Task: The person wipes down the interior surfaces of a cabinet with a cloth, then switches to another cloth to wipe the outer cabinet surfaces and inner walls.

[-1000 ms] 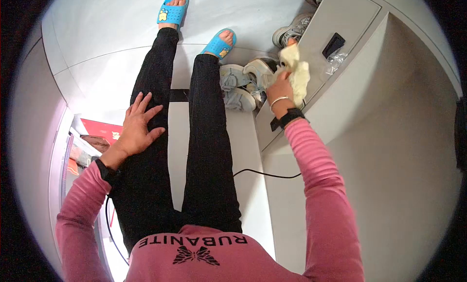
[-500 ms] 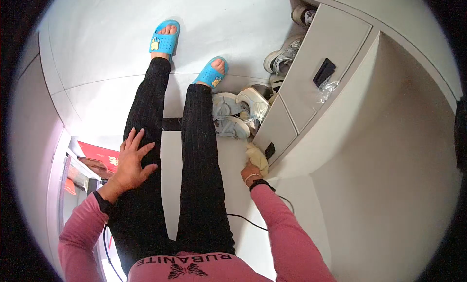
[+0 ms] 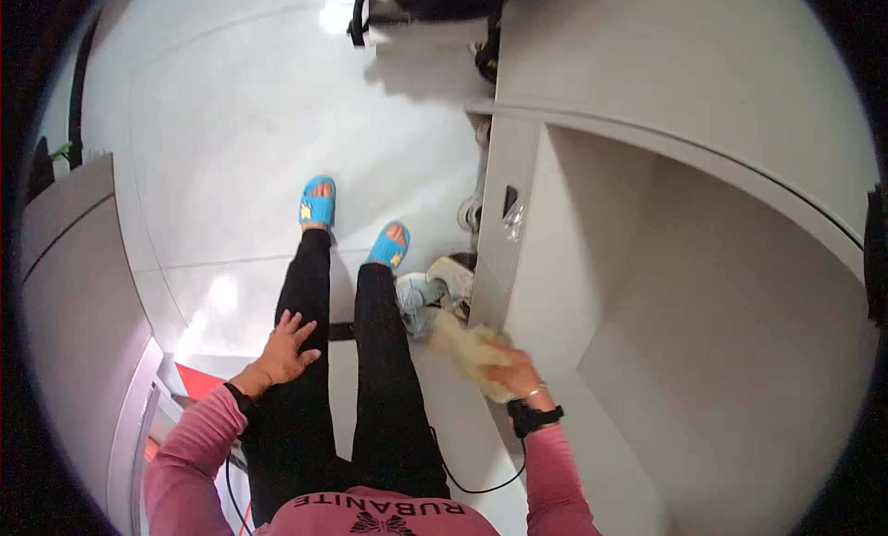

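My left hand (image 3: pixel 289 349) lies flat with fingers spread on the left leg of my black trousers (image 3: pixel 305 291). In my right hand (image 3: pixel 518 377) is a pale yellow cloth (image 3: pixel 467 349), blurred by motion, which hangs out past the fingers toward the shoes. Below and beside the cloth, a pale blue-grey shoe (image 3: pixel 414 295) and a white shoe (image 3: pixel 450 282) stand against the cabinet (image 3: pixel 504 231). Part of the shoes is covered by the cloth.
A dark handle (image 3: pixel 511 201) with clear plastic by it sits on the cabinet front. An open recess (image 3: pixel 703 305) is at the right. Blue slippers (image 3: pixel 317 203) are on my feet on the pale floor. A black cable (image 3: pixel 481 490) loops near my right wrist.
My right hand has lifted the cloth away from the cabinet's lower front. The view has tilted up, showing more floor and a dark object at the top. My left hand stays on my leg.
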`<control>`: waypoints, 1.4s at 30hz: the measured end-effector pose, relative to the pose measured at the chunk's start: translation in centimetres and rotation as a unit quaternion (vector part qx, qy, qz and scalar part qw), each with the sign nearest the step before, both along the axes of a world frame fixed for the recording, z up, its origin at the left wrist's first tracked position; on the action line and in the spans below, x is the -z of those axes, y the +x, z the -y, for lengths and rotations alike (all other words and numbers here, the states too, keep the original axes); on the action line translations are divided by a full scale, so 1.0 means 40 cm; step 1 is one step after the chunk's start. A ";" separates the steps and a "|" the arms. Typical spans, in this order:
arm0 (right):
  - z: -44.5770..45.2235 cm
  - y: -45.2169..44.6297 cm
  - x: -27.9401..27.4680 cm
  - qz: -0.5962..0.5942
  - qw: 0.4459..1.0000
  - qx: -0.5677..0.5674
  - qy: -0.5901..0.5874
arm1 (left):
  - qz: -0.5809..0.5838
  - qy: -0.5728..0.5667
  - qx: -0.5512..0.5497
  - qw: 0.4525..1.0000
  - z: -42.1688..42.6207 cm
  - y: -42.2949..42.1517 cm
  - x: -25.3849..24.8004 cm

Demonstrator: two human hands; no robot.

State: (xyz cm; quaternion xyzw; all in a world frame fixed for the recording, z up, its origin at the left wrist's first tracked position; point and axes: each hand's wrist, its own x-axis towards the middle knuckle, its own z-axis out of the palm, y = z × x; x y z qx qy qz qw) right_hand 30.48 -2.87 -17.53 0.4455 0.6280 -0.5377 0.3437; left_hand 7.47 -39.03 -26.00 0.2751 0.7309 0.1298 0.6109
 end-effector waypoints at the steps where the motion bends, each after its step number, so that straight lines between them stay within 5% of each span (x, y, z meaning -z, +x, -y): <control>1: -0.042 -0.031 -0.034 -0.043 0.997 0.042 0.053 | 0.010 0.011 -0.021 1.000 -0.018 -0.025 -0.032; 5: -0.180 -0.175 -0.140 -0.147 0.957 0.175 0.179 | -0.069 0.108 -0.097 0.987 -0.054 -0.125 -0.127; 7: -0.187 -0.219 -0.208 -0.196 0.927 0.207 0.243 | 0.021 0.062 -0.289 0.955 -0.081 -0.181 -0.189; 9: -0.179 -0.263 -0.281 -0.180 0.933 0.253 0.181 | 0.029 0.088 -0.367 0.926 -0.081 -0.197 -0.215; 14: -0.039 -0.376 -0.412 -0.219 0.917 0.334 0.000 | 0.163 0.155 -0.334 0.915 -0.227 -0.250 -0.397; 15: -0.004 -0.407 -0.434 -0.263 0.879 0.393 -0.066 | 0.192 0.199 -0.327 0.904 -0.257 -0.242 -0.410; 20: 0.085 -0.525 -0.552 -0.348 0.831 0.429 -0.073 | 0.321 0.272 -0.304 0.855 -0.421 -0.303 -0.582; 24: 0.105 -0.564 -0.617 -0.423 0.830 0.329 0.156 | 0.408 0.307 -0.297 0.807 -0.506 -0.348 -0.665; 28: 0.135 -0.575 -0.715 -0.449 0.794 0.356 0.203 | 0.469 0.295 -0.267 0.788 -0.543 -0.357 -0.764; 30: 0.146 -0.563 -0.749 -0.452 0.801 0.057 0.388 | 0.493 0.309 -0.240 0.778 -0.562 -0.355 -0.794; 31: 0.156 -0.564 -0.759 -0.454 0.796 0.064 0.396 | 0.523 0.313 -0.226 0.760 -0.562 -0.349 -0.801; 33: 0.147 -0.560 -0.792 -0.426 0.753 -0.105 0.490 | 0.540 0.309 -0.265 0.737 -0.587 -0.331 -0.807; 35: 0.117 -0.554 -0.821 -0.459 0.775 -0.050 0.432 | 0.548 0.220 -0.325 0.739 -0.616 -0.350 -0.839; 37: 0.088 -0.553 -0.870 -0.528 0.749 0.230 0.328 | 0.561 0.220 -0.346 0.719 -0.651 -0.365 -0.870; 40: -0.013 -0.528 -0.919 -0.412 0.755 0.183 0.476 | 0.484 0.297 -0.323 0.757 -0.676 -0.409 -0.938; 42: -0.077 -0.553 -0.962 -0.447 0.727 0.164 0.495 | 0.429 0.345 -0.300 0.779 -0.688 -0.453 -0.975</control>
